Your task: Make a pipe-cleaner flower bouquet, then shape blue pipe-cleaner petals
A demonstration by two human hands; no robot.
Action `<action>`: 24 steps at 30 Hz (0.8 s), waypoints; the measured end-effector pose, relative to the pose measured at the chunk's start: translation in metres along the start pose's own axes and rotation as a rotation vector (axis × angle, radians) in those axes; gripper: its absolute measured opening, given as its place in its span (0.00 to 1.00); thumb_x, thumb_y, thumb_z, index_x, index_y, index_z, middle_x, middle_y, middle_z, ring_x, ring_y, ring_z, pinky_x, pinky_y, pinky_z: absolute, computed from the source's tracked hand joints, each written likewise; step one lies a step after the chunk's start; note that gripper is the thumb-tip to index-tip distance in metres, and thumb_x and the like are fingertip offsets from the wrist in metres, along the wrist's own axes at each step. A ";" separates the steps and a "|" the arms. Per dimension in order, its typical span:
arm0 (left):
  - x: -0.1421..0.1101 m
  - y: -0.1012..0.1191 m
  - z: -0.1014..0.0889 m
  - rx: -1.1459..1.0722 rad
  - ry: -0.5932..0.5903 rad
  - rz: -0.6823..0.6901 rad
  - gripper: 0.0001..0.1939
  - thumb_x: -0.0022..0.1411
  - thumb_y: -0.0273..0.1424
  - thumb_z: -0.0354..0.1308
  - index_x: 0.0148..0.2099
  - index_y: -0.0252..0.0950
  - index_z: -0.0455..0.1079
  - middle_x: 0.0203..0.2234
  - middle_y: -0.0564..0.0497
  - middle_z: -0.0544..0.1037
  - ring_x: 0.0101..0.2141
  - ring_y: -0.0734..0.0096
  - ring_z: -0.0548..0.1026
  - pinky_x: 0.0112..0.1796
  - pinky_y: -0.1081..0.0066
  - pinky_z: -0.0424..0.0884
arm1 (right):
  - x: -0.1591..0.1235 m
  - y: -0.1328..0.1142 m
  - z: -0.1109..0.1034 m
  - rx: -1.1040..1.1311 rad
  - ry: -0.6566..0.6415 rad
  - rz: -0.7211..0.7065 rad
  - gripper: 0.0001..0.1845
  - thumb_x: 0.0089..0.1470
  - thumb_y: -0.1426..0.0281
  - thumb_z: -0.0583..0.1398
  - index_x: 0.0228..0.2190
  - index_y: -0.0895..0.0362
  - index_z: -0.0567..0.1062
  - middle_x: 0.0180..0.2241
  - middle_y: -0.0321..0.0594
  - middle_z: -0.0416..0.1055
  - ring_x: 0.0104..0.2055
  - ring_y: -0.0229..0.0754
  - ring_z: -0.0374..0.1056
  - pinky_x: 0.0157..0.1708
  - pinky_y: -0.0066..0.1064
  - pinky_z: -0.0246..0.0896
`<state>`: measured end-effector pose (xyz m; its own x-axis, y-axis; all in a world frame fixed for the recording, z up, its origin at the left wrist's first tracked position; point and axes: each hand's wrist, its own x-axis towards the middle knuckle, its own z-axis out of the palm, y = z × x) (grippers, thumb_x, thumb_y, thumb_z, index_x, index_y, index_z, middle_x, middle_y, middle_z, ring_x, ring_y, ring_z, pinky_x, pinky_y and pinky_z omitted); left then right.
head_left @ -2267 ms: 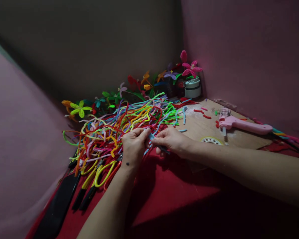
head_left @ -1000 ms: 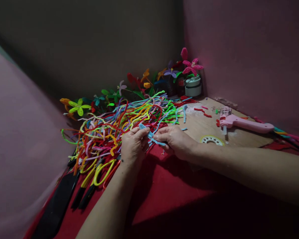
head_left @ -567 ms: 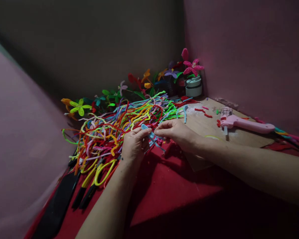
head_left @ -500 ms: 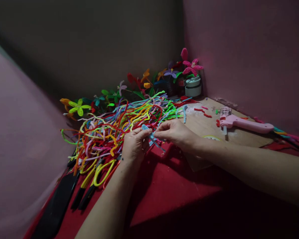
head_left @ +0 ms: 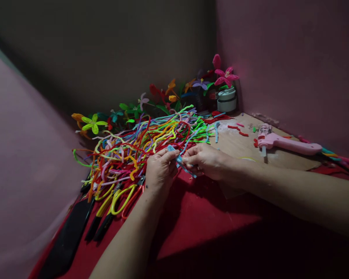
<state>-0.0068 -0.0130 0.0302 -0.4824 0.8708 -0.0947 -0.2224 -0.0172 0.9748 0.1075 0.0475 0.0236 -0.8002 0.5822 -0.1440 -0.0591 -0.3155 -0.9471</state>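
Note:
Light blue pipe cleaner (head_left: 178,158) stretches between my two hands, over the front edge of the pile. Its folded upper end pokes out past the thumb of my left hand (head_left: 162,166), which is closed on it. My right hand (head_left: 202,158) pinches the same piece lower down, with the fingertips partly hidden. A loose tail of it points down toward the red cloth. Just beyond both hands lies a tangled heap of many-coloured pipe cleaners (head_left: 151,131).
Yellow-handled scissors (head_left: 116,201) and a long black object (head_left: 68,236) lie at left. A pink glue gun (head_left: 291,144) rests on a brown board (head_left: 232,145) with red scraps. Pipe-cleaner flowers (head_left: 94,124) and a pale container (head_left: 227,100) stand along the walls.
My right hand has shifted slightly down along the blue pipe cleaner, and its fingers have closed nearer the tail. My left hand keeps its hold. The view has moved a little.

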 end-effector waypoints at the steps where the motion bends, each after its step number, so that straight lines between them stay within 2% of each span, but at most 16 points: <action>1: 0.001 0.000 -0.001 0.001 -0.016 -0.003 0.10 0.42 0.27 0.61 0.20 0.35 0.60 0.09 0.63 0.52 0.11 0.85 0.50 0.13 0.80 0.47 | 0.000 0.000 -0.001 -0.003 -0.020 0.015 0.13 0.47 0.78 0.55 0.14 0.61 0.62 0.11 0.31 0.56 0.12 0.27 0.47 0.13 0.23 0.38; 4: 0.003 0.000 -0.005 0.020 -0.041 -0.008 0.11 0.42 0.28 0.62 0.21 0.35 0.60 0.09 0.63 0.53 0.11 0.85 0.50 0.13 0.80 0.48 | 0.001 -0.002 -0.005 -0.072 -0.032 0.004 0.13 0.46 0.77 0.55 0.14 0.61 0.64 0.11 0.31 0.57 0.12 0.27 0.48 0.13 0.23 0.39; 9: 0.005 0.001 -0.007 0.006 -0.104 -0.012 0.12 0.42 0.29 0.63 0.22 0.34 0.61 0.10 0.62 0.54 0.11 0.86 0.50 0.13 0.80 0.46 | 0.007 -0.001 -0.014 -0.074 0.024 -0.118 0.09 0.43 0.71 0.60 0.17 0.61 0.68 0.14 0.31 0.60 0.15 0.29 0.54 0.16 0.24 0.47; 12: 0.004 -0.001 -0.005 0.015 -0.149 -0.033 0.10 0.43 0.28 0.64 0.23 0.33 0.63 0.11 0.62 0.55 0.11 0.86 0.51 0.14 0.80 0.47 | 0.011 0.004 -0.017 -0.087 0.031 -0.137 0.09 0.39 0.72 0.62 0.15 0.62 0.69 0.12 0.31 0.60 0.14 0.28 0.53 0.16 0.24 0.45; 16: 0.005 -0.001 -0.006 0.058 -0.193 -0.059 0.10 0.45 0.31 0.64 0.27 0.32 0.66 0.11 0.62 0.56 0.12 0.87 0.51 0.14 0.81 0.47 | 0.014 0.006 -0.016 -0.115 0.104 -0.144 0.09 0.36 0.72 0.63 0.13 0.62 0.70 0.11 0.32 0.61 0.14 0.29 0.52 0.15 0.25 0.43; 20: 0.009 0.002 -0.011 0.057 -0.154 0.020 0.12 0.46 0.33 0.64 0.33 0.34 0.69 0.12 0.62 0.58 0.12 0.87 0.52 0.15 0.81 0.47 | 0.012 0.004 -0.015 -0.200 0.154 -0.142 0.07 0.35 0.72 0.63 0.14 0.62 0.71 0.11 0.33 0.61 0.14 0.29 0.52 0.16 0.26 0.43; 24: 0.011 0.003 -0.013 0.119 -0.095 0.091 0.10 0.47 0.33 0.63 0.28 0.32 0.68 0.09 0.61 0.58 0.11 0.85 0.52 0.13 0.79 0.45 | 0.009 0.004 -0.014 -0.282 0.125 -0.157 0.05 0.36 0.73 0.63 0.17 0.62 0.74 0.12 0.33 0.62 0.15 0.29 0.53 0.17 0.26 0.43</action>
<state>-0.0242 -0.0103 0.0297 -0.4124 0.9110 0.0091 -0.0766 -0.0447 0.9961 0.1080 0.0623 0.0146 -0.7141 0.7000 -0.0076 0.0056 -0.0051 -1.0000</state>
